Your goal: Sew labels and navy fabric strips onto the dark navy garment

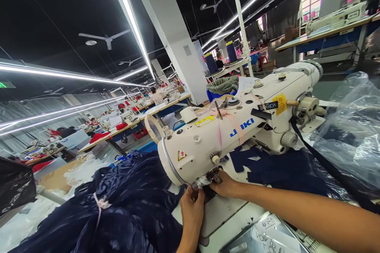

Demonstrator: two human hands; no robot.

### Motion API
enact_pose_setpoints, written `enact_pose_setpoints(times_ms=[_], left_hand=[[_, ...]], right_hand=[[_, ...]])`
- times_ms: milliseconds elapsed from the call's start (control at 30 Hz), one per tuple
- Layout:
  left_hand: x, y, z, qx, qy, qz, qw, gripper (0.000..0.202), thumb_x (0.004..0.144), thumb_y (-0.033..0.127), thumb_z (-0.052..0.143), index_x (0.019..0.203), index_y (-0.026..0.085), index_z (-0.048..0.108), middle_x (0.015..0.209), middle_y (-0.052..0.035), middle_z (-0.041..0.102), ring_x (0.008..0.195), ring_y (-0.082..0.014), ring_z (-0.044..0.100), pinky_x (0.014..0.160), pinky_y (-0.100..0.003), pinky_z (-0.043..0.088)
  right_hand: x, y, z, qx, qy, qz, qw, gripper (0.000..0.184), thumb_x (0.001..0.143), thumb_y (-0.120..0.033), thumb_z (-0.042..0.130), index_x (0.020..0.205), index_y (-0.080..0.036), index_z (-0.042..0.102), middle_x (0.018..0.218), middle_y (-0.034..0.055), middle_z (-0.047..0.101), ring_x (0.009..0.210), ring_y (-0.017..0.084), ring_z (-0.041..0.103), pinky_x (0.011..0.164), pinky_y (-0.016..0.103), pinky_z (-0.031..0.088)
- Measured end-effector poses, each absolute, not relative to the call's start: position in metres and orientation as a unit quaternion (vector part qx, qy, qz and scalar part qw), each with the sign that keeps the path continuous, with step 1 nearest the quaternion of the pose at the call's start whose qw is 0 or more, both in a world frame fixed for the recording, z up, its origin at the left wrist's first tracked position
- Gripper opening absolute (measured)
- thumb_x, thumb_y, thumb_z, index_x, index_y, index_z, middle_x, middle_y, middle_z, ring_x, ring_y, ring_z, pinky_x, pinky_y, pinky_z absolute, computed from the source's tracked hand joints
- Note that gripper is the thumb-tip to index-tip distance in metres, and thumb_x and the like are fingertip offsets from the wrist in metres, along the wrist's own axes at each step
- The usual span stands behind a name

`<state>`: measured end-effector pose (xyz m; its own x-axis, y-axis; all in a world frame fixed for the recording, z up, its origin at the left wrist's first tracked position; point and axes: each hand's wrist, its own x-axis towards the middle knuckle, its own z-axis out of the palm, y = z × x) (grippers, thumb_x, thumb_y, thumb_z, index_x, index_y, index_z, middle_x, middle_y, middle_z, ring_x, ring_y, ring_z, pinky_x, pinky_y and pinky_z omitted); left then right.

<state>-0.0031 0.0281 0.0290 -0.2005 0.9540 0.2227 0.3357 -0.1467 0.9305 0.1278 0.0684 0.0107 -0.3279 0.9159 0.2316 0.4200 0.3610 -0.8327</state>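
Note:
A white sewing machine (204, 138) with blue lettering stands before me, its rounded head end towards my hands. My left hand (191, 209) is at the underside of the head, thumb and fingertips pinched together beside the needle area; what they hold is too small to make out. From the right, my right hand (227, 185) reaches in under the head, fingers curled close behind the thread tension spring (218, 178). Its fingertips are partly hidden, and so is whatever they grip. A little dark material shows between the hands, above the machine's bed plate (221, 211).
A heap of dark navy fabric (127, 205), tied with a pale strip, lies left of the machine. Navy cut pieces (276, 170) and clear plastic bags (350, 134) lie on the right. Navy thread cones (231, 52) stand behind. A clear-lidded box (267, 237) sits nearest me.

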Motion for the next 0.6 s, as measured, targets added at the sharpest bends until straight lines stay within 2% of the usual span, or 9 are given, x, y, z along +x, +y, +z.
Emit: enact_pose_setpoints(times_ms=[600], left_hand=[[-0.001, 0.03, 0.031, 0.551, 0.604, 0.502, 0.283, 0.024, 0.052, 0.04, 0.061, 0.056, 0.017, 0.057, 0.054, -0.0044, 0.065, 0.055, -0.0213, 0.06, 0.052, -0.027, 0.044]], right_hand=[[0.13, 0.063, 0.021, -0.479, -0.742, 0.321, 0.342, 0.022, 0.071, -0.011, 0.047, 0.085, -0.016, 0.063, 0.088, 0.0074, 0.067, 0.083, 0.022, 0.06, 0.073, 0.028, 0.043]])
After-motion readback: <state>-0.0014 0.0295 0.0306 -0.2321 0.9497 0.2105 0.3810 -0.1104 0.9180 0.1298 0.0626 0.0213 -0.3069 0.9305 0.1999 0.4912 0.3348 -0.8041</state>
